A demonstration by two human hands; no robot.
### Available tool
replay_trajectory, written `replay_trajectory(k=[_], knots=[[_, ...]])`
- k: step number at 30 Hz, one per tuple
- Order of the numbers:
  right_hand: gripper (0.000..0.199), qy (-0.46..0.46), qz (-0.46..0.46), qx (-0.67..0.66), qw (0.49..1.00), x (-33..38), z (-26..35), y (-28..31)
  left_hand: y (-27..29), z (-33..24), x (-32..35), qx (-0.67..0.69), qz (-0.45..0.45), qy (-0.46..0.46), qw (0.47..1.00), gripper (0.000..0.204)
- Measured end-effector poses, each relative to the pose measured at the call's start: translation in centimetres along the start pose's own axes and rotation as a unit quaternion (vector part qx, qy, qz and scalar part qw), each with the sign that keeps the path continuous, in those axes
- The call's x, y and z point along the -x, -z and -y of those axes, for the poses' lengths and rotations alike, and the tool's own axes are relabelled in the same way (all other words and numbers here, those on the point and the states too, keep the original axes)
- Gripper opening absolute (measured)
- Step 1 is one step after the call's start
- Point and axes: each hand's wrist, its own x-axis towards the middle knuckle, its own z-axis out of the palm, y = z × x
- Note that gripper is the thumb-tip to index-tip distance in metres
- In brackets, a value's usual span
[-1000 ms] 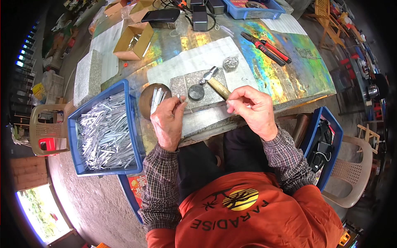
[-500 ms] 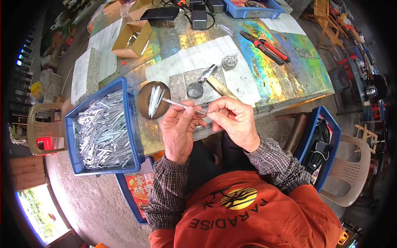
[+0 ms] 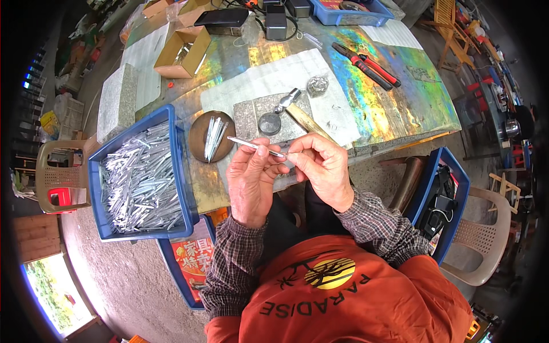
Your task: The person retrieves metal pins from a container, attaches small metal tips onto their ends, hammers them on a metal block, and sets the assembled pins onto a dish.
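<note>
A thin silvery metal stick (image 3: 241,142) is held slantwise over the near table edge. My left hand (image 3: 250,186) is closed on its middle with thumb and fingers. My right hand (image 3: 325,171) pinches its right end between thumb and fingertips; what the fingertips cover is hidden. Left of the hands, a brown round dish (image 3: 199,128) holds several similar sticks (image 3: 215,137). Just beyond the hands lies a grey stone slab (image 3: 246,114) with a dark round disc (image 3: 269,123) and a wooden-handled hammer (image 3: 304,119) on it.
A blue bin (image 3: 151,234) full of silvery sticks stands at the left. Red-handled pliers (image 3: 372,68) and a crumpled shiny ball (image 3: 317,86) lie on the table. An open cardboard box (image 3: 171,71) sits behind. Another blue bin (image 3: 458,220) stands at my right.
Both hands stay on the stick, nearly still. The left hand and stick have shifted very slightly to the right; the grip looks the same.
</note>
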Motion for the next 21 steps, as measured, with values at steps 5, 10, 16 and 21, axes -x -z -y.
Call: replay_trajectory(k=[5,10,16,21], knots=[[0.003,-0.002,-0.012,0.006,1.000,0.3,-0.5,-0.3,-0.4,0.3,0.1,0.007,-0.015,-0.017,1.000,0.015],[0.003,0.002,-0.025,-0.015,1.000,0.3,-0.7,-0.9,-0.6,0.6,0.2,-0.014,-0.023,-0.051,0.998,0.015],[0.004,0.033,-0.029,0.020,0.999,0.4,-0.6,-1.1,-0.7,0.7,0.3,-0.032,-0.025,-0.081,0.996,0.013],[0.005,0.065,-0.033,0.065,0.995,0.4,-0.9,-1.1,-0.5,0.7,0.3,-0.038,-0.024,-0.089,0.995,0.011]])
